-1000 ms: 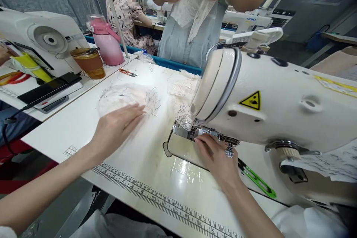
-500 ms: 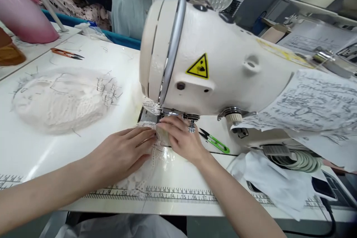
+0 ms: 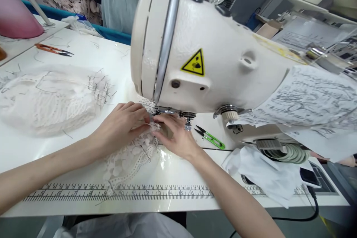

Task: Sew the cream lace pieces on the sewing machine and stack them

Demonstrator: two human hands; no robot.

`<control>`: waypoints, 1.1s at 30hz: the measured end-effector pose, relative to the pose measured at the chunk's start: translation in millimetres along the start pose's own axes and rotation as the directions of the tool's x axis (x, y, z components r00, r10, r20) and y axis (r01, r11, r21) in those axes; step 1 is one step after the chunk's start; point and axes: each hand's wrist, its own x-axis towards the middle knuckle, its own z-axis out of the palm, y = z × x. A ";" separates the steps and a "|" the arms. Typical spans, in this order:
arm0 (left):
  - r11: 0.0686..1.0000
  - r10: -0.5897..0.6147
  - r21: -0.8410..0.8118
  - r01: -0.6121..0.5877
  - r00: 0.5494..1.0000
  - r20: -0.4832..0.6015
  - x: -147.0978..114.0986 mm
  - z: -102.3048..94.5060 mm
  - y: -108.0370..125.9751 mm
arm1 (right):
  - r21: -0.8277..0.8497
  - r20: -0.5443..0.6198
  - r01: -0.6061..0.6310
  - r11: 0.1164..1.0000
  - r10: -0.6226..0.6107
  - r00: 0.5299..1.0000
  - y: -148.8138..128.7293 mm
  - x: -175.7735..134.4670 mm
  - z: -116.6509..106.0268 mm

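Beside one machine (image 3: 217, 59), two hands (image 3: 121, 128) (image 3: 180, 137) touch one lace piece (image 3: 138, 152).

Two bare hands: left hand (image 3: 119, 132), right hand (image 3: 178, 137). Two slim thread snips: orange-handled pair (image 3: 53, 50), green-handled pair (image 3: 210, 137). One scalloped white lace strip (image 3: 128, 161). One cream metal sewing machine (image 3: 217, 52).

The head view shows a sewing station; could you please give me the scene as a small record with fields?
Left hand: pinching the upper edge of the lace piece
Right hand: fingers at the same edge; firmness of grip unclear
Lace extent: partly over the printed ruler
Machine: pale sewing machine with yellow warning triangle
Near snips: green thread snips, right of the right hand
Far snips: orange thread snips, beyond the lace pile
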 end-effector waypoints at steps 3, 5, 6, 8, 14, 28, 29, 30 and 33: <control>0.979 -0.121 -0.161 0.127 0.992 0.048 -0.4 1.4 4.2 | 0.125 -0.013 -0.110 0.986 0.112 0.994 -4.6 1.3 -1.7; 0.946 -0.199 -0.243 0.215 0.976 0.088 -2.0 3.8 6.5 | 0.131 -0.013 -0.155 0.979 0.158 0.987 -6.6 2.7 -2.6; 0.933 -0.224 -0.267 0.241 0.970 0.094 -2.4 5.0 7.0 | 0.116 -0.009 -0.170 0.978 0.172 0.985 -7.2 3.2 -2.7; 0.925 -0.251 -0.275 0.261 0.965 0.074 -2.0 6.6 6.3 | 0.073 -0.007 -0.186 0.980 0.187 0.982 -7.2 3.8 -2.4; 0.985 -0.169 -0.039 0.167 0.982 -0.079 3.5 0.1 6.8 | -0.184 -0.068 -0.062 0.981 0.050 0.996 -1.1 -1.2 -1.4; 0.879 0.342 0.391 -0.274 0.933 -0.115 -20.6 26.5 20.7 | -0.487 -0.014 0.143 0.861 -0.171 0.985 3.0 -12.0 -7.4; 0.882 0.342 0.381 -0.277 0.933 -0.115 -19.2 26.3 17.5 | -0.504 -0.008 0.176 0.846 -0.209 0.978 3.6 -11.6 -6.9; 0.886 0.341 0.369 -0.279 0.933 -0.113 -17.8 26.1 14.7 | -0.516 0.002 0.216 0.829 -0.250 0.968 4.0 -10.8 -6.6; 0.901 0.327 0.336 -0.274 0.939 -0.110 -14.7 25.9 8.6 | -0.527 0.024 0.313 0.790 -0.354 0.935 3.9 -7.3 -6.3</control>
